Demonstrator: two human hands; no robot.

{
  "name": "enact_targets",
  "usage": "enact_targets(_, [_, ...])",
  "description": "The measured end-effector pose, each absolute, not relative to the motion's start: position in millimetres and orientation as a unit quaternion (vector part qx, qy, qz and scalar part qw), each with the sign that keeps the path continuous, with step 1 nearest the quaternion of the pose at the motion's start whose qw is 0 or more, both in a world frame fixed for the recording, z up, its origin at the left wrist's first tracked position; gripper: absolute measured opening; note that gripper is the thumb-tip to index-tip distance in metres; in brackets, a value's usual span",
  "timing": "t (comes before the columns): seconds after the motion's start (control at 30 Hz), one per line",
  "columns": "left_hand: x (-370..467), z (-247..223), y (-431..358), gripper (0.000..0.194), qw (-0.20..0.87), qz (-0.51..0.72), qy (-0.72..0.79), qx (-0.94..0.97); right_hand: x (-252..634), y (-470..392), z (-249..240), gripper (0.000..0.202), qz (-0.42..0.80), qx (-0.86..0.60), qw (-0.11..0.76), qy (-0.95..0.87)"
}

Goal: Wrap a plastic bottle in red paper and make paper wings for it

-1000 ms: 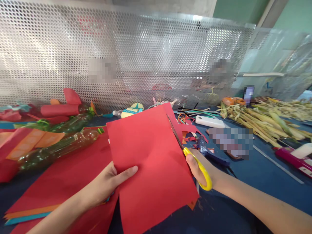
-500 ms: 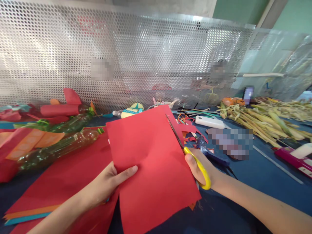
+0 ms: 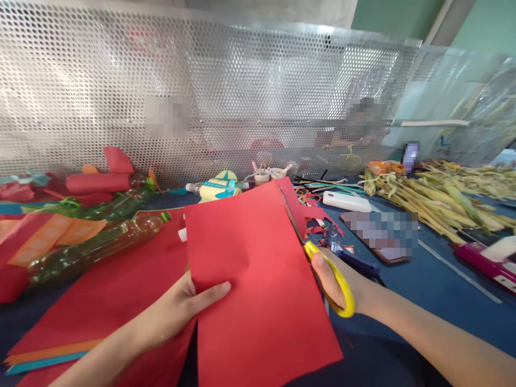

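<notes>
A large sheet of red paper (image 3: pixel 258 290) is held up at the centre of the view. My left hand (image 3: pixel 193 306) grips its left edge, thumb on top and the other fingers hidden behind. At the right edge, my right hand (image 3: pixel 336 277) is closed round the yellow handles of the scissors (image 3: pixel 347 293). The scissors' blades point up and away along a cut near the sheet's upper right side, where a strip of red paper stands to the right of the blades.
Green plastic bottles (image 3: pixel 116 236) and more red sheets (image 3: pixel 121 279) lie left. A blue glue gun (image 3: pixel 355 260), a phone (image 3: pixel 379 239), a white case (image 3: pixel 346 201) and dried husks (image 3: pixel 427 199) are right. A perforated metal screen (image 3: pixel 262 80) stands behind, with people beyond it.
The red sheet has shifted slightly down and right. My right hand and the scissors have moved a little the same way, and more of the small yellow bottle craft behind the sheet shows.
</notes>
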State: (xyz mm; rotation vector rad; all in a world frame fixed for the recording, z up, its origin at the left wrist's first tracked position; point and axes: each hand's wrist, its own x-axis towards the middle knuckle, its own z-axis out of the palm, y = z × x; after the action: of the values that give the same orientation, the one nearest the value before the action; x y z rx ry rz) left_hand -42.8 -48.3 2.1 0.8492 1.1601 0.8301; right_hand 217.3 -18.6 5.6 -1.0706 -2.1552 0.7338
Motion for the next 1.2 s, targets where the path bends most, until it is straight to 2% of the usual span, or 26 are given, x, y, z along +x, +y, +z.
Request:
enact_targets(0.33, [-40,4,-49,0.045,0.679,0.370,0.502,0.386,219,-14,7,0.057,0.260,-0.398,0.309,-0.824])
enact_targets(0.63, [-38,6,-49,0.043,0.672,0.368,0.510,0.390,217,-9,-8,0.066,0.228,-0.438,0.311,-0.812])
enact_targets(1.2, [-38,1,-49,0.038,0.683,0.371,0.497,0.386,214,-12,-6,0.065,0.238,-0.431,0.333,-0.804])
